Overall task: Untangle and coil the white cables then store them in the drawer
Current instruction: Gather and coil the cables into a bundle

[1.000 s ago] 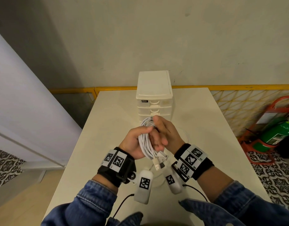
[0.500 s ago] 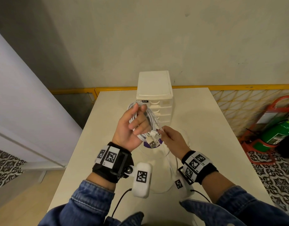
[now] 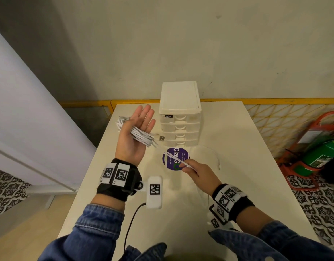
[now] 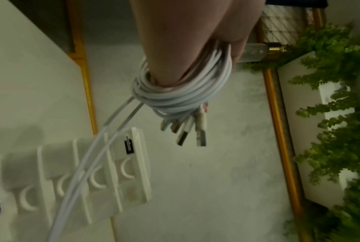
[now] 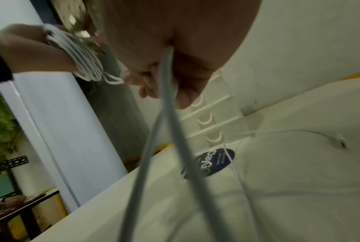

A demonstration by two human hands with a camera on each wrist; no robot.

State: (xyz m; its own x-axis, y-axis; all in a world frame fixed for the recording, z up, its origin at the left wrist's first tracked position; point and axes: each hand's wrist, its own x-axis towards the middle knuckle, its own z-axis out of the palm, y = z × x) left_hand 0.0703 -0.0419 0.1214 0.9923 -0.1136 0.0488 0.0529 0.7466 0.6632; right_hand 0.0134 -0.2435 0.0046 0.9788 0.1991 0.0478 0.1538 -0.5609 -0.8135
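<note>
hands (image 3: 136, 136) (image 3: 195, 169) now apart, two strands (image 3: 176, 160) between

You are at a workroom or utility-type indoor space, not a home: a plain white table (image 3: 256, 147) against a bare wall, a green fire extinguisher (image 3: 320, 157) on a red stand, yellow mesh railing (image 3: 275, 117), patterned floor tiles (image 3: 322, 200).

Head cam: high up, looks fwd and down over the table (image 3: 237, 140), both hands well below. L wrist cam: v. close, looks along the left hand (image 4: 187, 41) at the coiled cables (image 4: 181, 91); picture rolled sideways. R wrist cam: v. close behind the right hand (image 5: 175, 49), tilted. All 3 share the drawer unit (image 3: 180, 117) and purple sticker (image 3: 174, 158).
</note>
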